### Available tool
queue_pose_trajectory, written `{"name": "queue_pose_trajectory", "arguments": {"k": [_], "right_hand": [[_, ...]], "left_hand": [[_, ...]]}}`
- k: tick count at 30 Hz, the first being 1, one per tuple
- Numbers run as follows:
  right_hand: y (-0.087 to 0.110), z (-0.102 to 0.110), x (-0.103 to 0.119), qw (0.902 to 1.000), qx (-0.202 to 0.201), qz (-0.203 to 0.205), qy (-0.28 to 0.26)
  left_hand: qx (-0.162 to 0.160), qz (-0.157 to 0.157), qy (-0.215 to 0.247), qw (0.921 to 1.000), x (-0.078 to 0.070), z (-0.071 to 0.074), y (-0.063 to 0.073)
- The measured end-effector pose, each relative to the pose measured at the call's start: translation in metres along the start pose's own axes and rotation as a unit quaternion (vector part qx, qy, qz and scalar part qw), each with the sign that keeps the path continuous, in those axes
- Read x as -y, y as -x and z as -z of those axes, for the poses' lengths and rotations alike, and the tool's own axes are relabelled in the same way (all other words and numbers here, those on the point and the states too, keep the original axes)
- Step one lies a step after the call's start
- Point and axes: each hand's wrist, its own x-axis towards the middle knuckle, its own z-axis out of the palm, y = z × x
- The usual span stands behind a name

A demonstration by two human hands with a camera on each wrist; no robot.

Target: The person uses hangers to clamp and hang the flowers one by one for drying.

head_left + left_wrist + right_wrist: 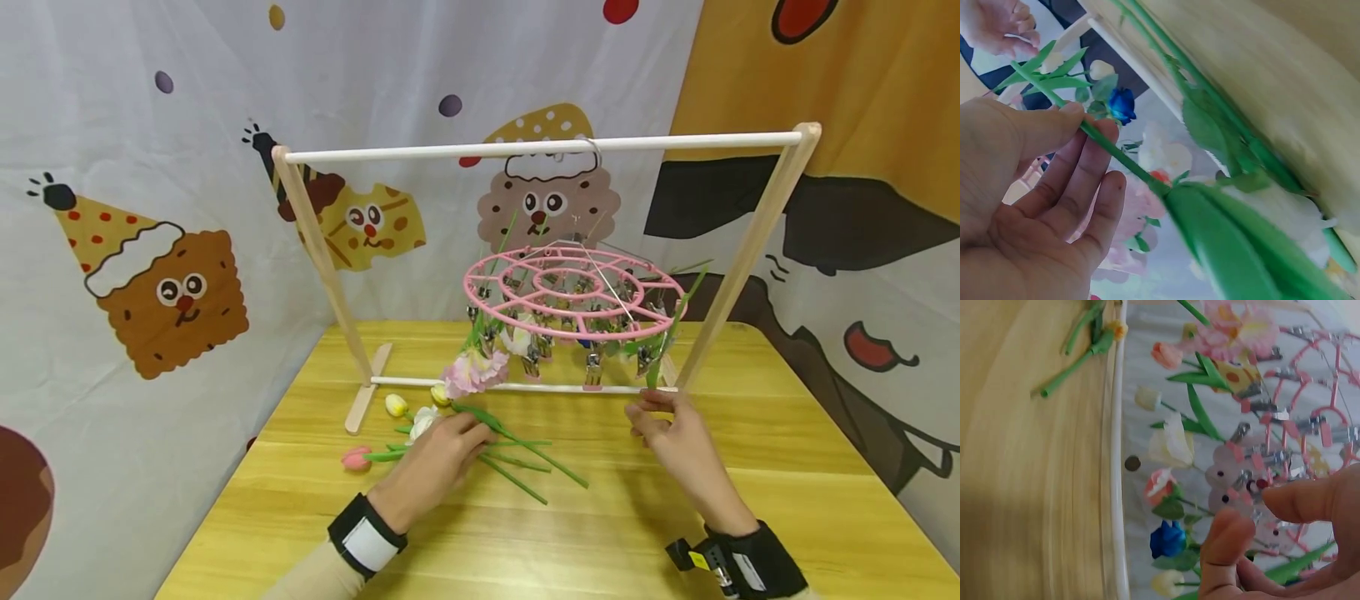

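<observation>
Thumb and fingertips of my left hand [441,457] pinch a green flower stem [1113,150] with broad leaves [1222,237]; its bloom is out of sight in the left wrist view. Around that hand on the table lie a pink tulip [356,458], a white flower [423,423] and yellow tulips [396,406]. My right hand [675,429] is raised under the right side of a pink round clip hanger [573,325], by a hanging green leaf [663,354]. Its thumb and forefinger stand apart, with nothing between them in the right wrist view.
The hanger hangs by its hook from a white rail [450,151] on a wooden stand [757,233]. Metal clips [592,365] hold flowers head down, among them a pink bloom [475,372] and a blue rose [1167,539]. A printed cloth [360,75] covers the wall behind.
</observation>
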Motion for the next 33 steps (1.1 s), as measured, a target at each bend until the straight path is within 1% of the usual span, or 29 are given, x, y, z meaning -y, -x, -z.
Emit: {"name": "queue_pose_trajectory", "arguments": {"k": [2,5,7,9,11,13,18,22,25,28,33], "right_hand": [[0.005,-0.007,0.002,0.9994,0.015,0.029,0.009],[0.013,-0.018,0.006,0.9955,0.036,0.086,0.018],[0.017,-0.025,0.009,0.9902,0.058,0.126,0.016],[0.021,-0.032,0.013,0.9843,0.079,0.157,0.012],[0.025,-0.038,0.016,0.9792,0.095,0.180,-0.002],[0.027,-0.043,0.018,0.9750,0.100,0.198,-0.008],[0.031,-0.049,0.020,0.9703,0.095,0.219,-0.038],[0.031,-0.051,0.020,0.9661,0.074,0.240,-0.061],[0.032,-0.051,0.020,0.9597,0.047,0.269,-0.066],[0.033,-0.049,0.022,0.9508,0.023,0.298,-0.082],[0.035,-0.041,0.025,0.9375,-0.004,0.329,-0.113]], "left_hand": [[0.002,0.000,0.015,0.9999,-0.003,0.001,-0.002],[0.009,-0.001,0.028,0.9996,-0.007,0.003,-0.005],[0.010,-0.003,0.028,0.9996,-0.011,0.004,-0.007],[0.007,-0.007,0.030,0.9995,-0.015,0.005,-0.008],[0.002,-0.013,0.034,0.9993,-0.018,0.005,-0.010],[-0.001,-0.018,0.038,0.9991,-0.022,0.006,-0.013],[-0.009,-0.029,0.044,0.9986,-0.029,0.006,-0.020],[-0.017,-0.033,0.051,0.9980,-0.033,0.008,-0.026],[-0.030,-0.037,0.055,0.9974,-0.034,0.008,-0.028],[-0.047,-0.035,0.055,0.9967,-0.033,0.007,-0.028],[-0.070,-0.014,0.047,0.9963,-0.025,0.008,-0.023]]}}
